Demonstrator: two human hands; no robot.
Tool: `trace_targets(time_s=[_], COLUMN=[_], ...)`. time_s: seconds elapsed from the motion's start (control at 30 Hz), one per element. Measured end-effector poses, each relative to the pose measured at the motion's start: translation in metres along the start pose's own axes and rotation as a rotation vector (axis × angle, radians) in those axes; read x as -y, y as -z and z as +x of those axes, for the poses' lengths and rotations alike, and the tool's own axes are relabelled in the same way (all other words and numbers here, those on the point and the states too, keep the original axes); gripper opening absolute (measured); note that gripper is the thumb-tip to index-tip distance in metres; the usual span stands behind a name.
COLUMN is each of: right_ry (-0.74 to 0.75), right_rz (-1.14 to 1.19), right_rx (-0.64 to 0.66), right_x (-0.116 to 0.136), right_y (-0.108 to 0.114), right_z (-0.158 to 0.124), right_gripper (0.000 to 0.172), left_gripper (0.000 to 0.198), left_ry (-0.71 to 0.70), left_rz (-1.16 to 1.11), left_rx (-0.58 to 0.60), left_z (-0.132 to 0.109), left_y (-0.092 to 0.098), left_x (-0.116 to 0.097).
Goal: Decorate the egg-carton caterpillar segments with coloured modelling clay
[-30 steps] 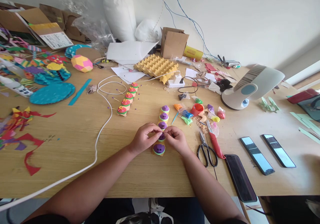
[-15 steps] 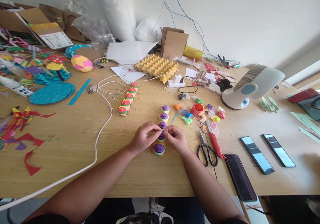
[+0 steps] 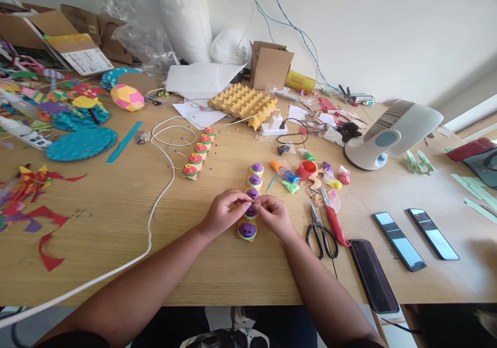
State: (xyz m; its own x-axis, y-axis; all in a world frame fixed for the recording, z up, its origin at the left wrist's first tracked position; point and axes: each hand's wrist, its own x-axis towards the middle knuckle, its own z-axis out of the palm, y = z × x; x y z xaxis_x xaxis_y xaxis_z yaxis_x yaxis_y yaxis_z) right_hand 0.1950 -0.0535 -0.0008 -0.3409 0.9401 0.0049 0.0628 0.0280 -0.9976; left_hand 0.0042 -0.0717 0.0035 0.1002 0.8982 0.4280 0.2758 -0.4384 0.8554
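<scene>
Wooden table (image 3: 116, 223) — caterpillar strip (image 3: 250, 198) lengthwise away from person — hands pinch middle.

Left hand (image 3: 222, 214) and right hand (image 3: 274, 215) — fingertips together over the purple-topped caterpillar (image 3: 251, 202) — scissors (image 3: 320, 231) just beside.

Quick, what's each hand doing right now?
Left hand: closed, pinching the purple-topped cup row.
Right hand: closed, pinching the same row.

On the wooden table (image 3: 116, 244), black scissors (image 3: 321, 232) lie just beside a red utility knife (image 3: 334, 222), three dark phones (image 3: 399, 241) rest rightward, a white fan (image 3: 392, 135) sits beyond, and a yellow egg tray (image 3: 243, 102) lies near a cardboard box (image 3: 269, 66).
</scene>
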Motion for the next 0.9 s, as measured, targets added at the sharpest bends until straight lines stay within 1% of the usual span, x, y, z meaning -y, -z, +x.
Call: trace_targets(time_s=[0.33,0.6,0.77,0.9], right_ry=[-0.006,-0.002,0.001,0.009], right_rz=[0.003,0.004,-0.016,-0.005], right_rx=[-0.005,-0.015,-0.018,-0.009], right_x=[-0.0019,-0.0026,-0.0021,-0.0027], right_y=[0.0,0.0001,-0.0001,0.0002], right_z=[0.002,0.0019,0.0024,0.0024], right_gripper=[0.044,0.047,0.048,0.047], left_gripper=[0.011,0.012,0.01,0.011], left_ry=[-0.032,-0.117,-0.117,-0.083], left_rz=[0.004,0.047,0.06,0.035], left_rx=[-0.004,-0.004,-0.016,-0.012], left_z=[-0.0017,0.0004,0.0001,-0.0008], left_y=[-0.0006,0.0008,0.0008,0.0014], left_x=[0.0053,0.0012,0.0002,0.0])
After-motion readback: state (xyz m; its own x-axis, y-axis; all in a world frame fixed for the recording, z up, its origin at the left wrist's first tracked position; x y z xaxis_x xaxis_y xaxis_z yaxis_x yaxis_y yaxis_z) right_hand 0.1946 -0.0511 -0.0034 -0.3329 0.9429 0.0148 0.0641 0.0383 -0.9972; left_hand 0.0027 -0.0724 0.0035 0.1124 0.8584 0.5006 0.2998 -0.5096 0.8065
